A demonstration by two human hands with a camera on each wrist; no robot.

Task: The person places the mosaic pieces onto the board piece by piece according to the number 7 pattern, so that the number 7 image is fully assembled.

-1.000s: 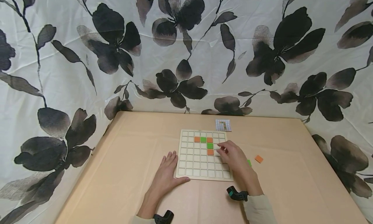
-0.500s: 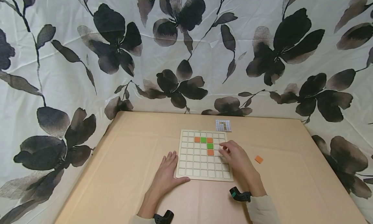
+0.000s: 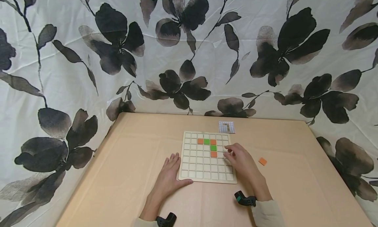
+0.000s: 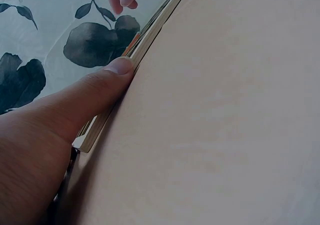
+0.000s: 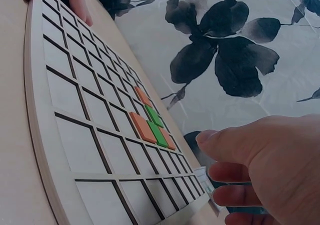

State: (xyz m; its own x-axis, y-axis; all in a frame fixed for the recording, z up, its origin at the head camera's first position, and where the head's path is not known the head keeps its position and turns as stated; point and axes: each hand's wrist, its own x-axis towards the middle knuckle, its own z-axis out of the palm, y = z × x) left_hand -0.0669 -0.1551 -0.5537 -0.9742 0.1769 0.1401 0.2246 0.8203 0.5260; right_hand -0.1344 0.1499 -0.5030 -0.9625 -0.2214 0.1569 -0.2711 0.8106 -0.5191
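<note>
Grid board [image 3: 192, 168] lies flat on the table [image 3: 118, 161]; I take every place from it, sides as the wearer sees them.

Left hand [image 3: 168, 177] at the board's left edge, fingers extended, not curled round anything. The left wrist camera gives me the thumb [image 4: 117, 67] resting on the rim of the near edge, close to the near left corner.

Right hand [image 3: 241, 160] hovers over the right side of the board, fingers bent. Thumb and fingers look slightly apart, and I see nothing between them in my head or right wrist feed; the palm side is partly hidden from me.

Five tiles sit in the board's cells. Second row from the far edge, left to right: first orange tile [image 3: 200, 141], first green tile [image 3: 206, 141], second orange tile [image 3: 213, 142]. Directly below that last one, toward the near edge: second green tile [image 3: 213, 148], then third orange tile [image 3: 213, 154].

Loose orange tile [image 3: 262, 161] on the table, right of the board and apart from it, beyond the right hand. Small pattern card [image 3: 226, 127] just past the board's far edge, toward its right corner. Floral cloth [image 3: 242, 61] hangs behind the board and table.
</note>
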